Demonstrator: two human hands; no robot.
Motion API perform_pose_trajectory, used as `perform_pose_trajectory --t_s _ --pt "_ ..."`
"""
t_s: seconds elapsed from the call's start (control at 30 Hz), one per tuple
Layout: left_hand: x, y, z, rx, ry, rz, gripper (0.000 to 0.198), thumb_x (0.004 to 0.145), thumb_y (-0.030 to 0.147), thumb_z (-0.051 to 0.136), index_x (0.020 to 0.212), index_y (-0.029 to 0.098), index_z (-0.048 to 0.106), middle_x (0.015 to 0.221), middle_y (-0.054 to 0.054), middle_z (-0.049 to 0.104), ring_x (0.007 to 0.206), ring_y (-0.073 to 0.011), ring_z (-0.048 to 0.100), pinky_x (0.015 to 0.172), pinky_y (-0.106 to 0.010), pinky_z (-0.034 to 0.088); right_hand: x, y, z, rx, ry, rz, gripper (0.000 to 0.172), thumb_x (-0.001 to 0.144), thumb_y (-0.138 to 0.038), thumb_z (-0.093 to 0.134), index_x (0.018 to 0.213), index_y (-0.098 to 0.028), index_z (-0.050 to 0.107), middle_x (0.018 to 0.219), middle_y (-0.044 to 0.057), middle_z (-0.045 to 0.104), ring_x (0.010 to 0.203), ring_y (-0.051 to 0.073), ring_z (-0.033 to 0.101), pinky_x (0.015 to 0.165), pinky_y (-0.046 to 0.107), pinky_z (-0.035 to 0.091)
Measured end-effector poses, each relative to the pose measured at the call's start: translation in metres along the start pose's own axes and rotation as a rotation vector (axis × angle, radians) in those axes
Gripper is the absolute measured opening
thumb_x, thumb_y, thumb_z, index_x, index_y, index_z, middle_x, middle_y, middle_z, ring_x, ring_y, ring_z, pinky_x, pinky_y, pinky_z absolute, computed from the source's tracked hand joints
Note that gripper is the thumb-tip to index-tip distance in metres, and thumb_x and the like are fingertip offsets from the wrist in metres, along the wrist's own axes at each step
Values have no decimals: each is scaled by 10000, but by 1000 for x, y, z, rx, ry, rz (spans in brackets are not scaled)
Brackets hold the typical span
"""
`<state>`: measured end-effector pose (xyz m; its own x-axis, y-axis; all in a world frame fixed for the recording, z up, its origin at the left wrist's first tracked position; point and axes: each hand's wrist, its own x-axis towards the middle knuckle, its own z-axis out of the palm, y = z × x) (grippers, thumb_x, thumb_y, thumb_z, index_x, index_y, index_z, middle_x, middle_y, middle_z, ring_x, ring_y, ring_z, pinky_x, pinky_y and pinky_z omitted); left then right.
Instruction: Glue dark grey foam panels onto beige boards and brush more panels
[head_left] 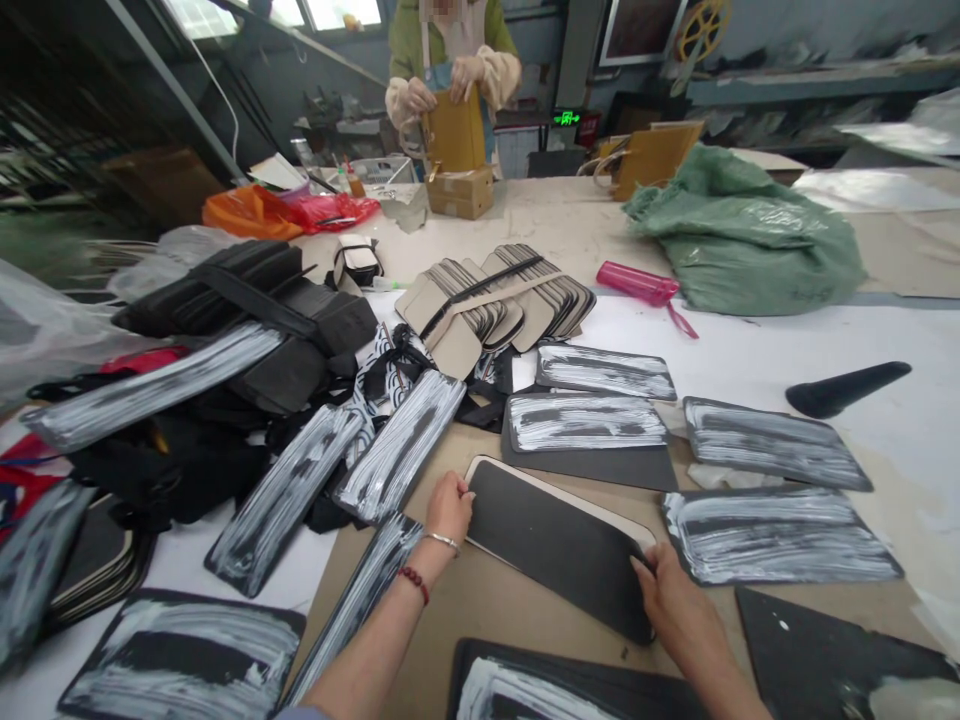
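The panel [555, 540] seemed light and fairly stiff, best gripped by its ends, where left hand [448, 510] and right hand [673, 590] pinched it between fingers [649, 556].

One left hand [450, 508], one right hand [667, 590], and a co-worker's two hands [469, 76]. Two bracelets [414, 586]. One held panel [555, 545], with one pale panel [630, 527] beneath. Eleven white-smeared panels [784, 537]. Two mustard bags [660, 162]. One green sack [757, 240], one pink pouch [637, 283], one exit sign [567, 118]. The bundled panels [461, 300] overlap too much to count.
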<state>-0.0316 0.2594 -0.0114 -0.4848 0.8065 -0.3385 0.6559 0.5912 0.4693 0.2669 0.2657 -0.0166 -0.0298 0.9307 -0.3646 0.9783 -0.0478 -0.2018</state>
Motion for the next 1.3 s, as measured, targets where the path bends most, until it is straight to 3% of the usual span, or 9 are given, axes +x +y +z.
perform_pose_trajectory --t_s 0.33,0.47,0.6,0.77,0.9,1.07,1.3 --pt "2 2 -1 61 -29 -56 115 765 169 527 655 181 495 644 -15 577 698 -164 572 627 -240 366 -4 -11 -8 -6 16 134 165 861 -336 366 870 -200 458 710 43 595 656 198 596 548 260 334" --pt "2 2 -1 100 -30 -53 103 776 194 514 674 181 503 669 -27 600 700 -173 575 614 -243 360 -1 -1 -1 203 71 167 193 825 -372 421 877 -194 474 710 30 602 678 188 595 565 248 360" --pt "1 4 -2 135 -22 -46 107 776 197 510 670 182 501 684 -34 612 713 -181 581 616 -244 358 1 12 7 372 85 80 214 801 -390 425 814 -187 493 732 23 608 691 173 587 579 237 385" --pt "-1 7 -3 172 -16 -42 118 773 201 511 657 189 492 689 -35 623 707 -188 587 600 -248 356 1 11 7 277 90 90 190 823 -326 379 734 -193 482 637 2 555 626 159 542 552 234 351" --pt "-1 8 -3 193 -10 -36 112 779 203 501 668 188 492 701 -46 629 703 -193 588 592 -252 358 -2 -4 1 205 109 172 148 840 -278 385 819 -180 495 700 38 579 659 176 560 558 250 324" --pt "-1 8 -3 204 -12 -26 105 787 199 488 683 184 492 720 -63 637 714 -199 591 603 -256 367 -7 -21 -11 56 38 257 176 884 -281 343 919 -180 482 783 69 617 708 192 605 580 261 346" --pt "2 6 -1 189 1 -31 95 764 202 509 672 179 511 707 -57 635 726 -204 596 629 -263 378 -6 -26 -15 17 17 285 204 893 -289 331 951 -164 481 786 94 627 737 219 621 605 282 374"
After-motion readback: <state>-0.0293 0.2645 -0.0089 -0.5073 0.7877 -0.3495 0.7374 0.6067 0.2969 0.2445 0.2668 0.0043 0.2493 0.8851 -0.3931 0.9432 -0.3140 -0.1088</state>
